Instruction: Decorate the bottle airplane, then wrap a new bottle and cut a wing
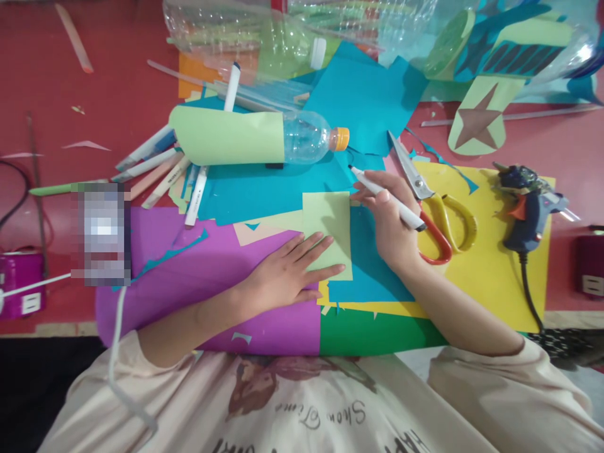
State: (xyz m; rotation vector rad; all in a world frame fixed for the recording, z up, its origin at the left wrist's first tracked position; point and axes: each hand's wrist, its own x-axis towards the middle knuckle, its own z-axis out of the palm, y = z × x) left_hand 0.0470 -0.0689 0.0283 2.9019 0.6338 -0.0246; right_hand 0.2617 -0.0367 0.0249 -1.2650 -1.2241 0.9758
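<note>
My left hand lies flat with spread fingers on a small light green paper, pressing its lower left part. In my right hand is a white marker, uncapped, its dark tip pointing up and left above blue paper. That hand is just right of the light green paper. Beyond both hands a clear plastic bottle with an orange cap lies on its side, partly wrapped in light green paper. Scissors with red and yellow handles lie beside my right hand, blades apart.
A glue gun rests on yellow paper at the right, its cord running toward me. Several markers lie left of the bottle. A blurred phone-like device with a cable sits on purple paper. Large clear plastic bottles line the back.
</note>
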